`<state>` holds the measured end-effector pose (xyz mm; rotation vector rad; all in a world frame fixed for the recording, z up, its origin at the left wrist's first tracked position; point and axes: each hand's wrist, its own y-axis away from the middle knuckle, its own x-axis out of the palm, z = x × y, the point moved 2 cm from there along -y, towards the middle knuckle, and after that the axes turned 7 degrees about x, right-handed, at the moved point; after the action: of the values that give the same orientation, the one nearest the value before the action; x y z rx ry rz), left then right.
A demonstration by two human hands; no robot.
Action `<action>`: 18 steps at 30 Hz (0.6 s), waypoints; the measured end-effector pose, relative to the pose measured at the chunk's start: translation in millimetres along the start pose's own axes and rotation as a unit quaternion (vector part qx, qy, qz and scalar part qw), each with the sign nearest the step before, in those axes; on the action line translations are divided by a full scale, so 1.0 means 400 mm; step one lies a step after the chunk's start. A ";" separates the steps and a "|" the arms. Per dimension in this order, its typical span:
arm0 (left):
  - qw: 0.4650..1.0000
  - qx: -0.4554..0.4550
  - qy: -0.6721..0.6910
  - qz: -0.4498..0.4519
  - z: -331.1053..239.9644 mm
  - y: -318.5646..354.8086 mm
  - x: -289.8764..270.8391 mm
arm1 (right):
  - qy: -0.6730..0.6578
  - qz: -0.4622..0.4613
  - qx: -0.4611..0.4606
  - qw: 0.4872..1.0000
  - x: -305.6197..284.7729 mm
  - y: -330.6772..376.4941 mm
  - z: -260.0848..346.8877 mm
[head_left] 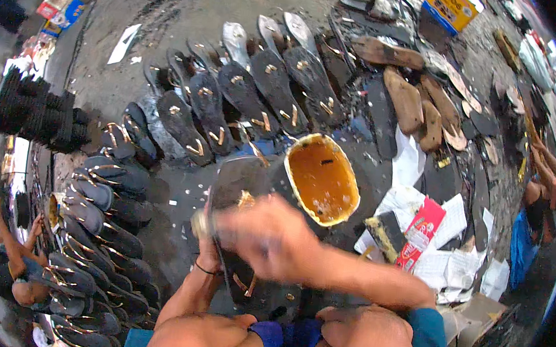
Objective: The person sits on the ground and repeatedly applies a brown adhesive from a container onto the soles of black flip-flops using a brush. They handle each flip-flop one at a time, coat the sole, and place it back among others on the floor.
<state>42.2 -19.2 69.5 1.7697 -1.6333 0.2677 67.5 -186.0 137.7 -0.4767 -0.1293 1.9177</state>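
Between my knees and the rows of footwear, a dark sandal sole (239,177) lies at a slant with gold-coloured strap ends on its face. My left hand (207,251), with a black band round its wrist, is closed on the sole's left edge. Across the sole reaches my right hand (271,237), smeared by motion; whether it holds anything is hidden. Just beyond that hand stands a tub (347,213) of amber, glue-like liquid with a crusted pale rim. Under my hands, more of the dark sole and another gold strap end show.
Rows of dark soles (238,91) with gold strap ends lie ahead; stacked sandals (87,214) line the left. Wooden shoe lasts (402,100), crumpled papers (447,269) and a red box (421,232) are at right. Another person (14,268) sits at far left.
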 end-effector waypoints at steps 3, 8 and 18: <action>0.977 -0.016 0.184 0.102 -0.007 -0.003 0.044 | 0.013 -0.119 0.222 0.968 -0.132 -0.153 -0.100; 0.997 0.005 0.062 0.054 -0.022 0.007 0.020 | -0.073 -0.129 0.147 0.978 -0.099 -0.081 -0.102; 0.974 0.108 0.192 -0.051 -0.056 -0.048 -0.151 | -0.139 0.153 0.144 0.968 0.038 0.108 -0.030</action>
<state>56.0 41.2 43.9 1.8169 -1.2703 0.7147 30.0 -190.7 109.5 -0.0292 0.0457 2.2549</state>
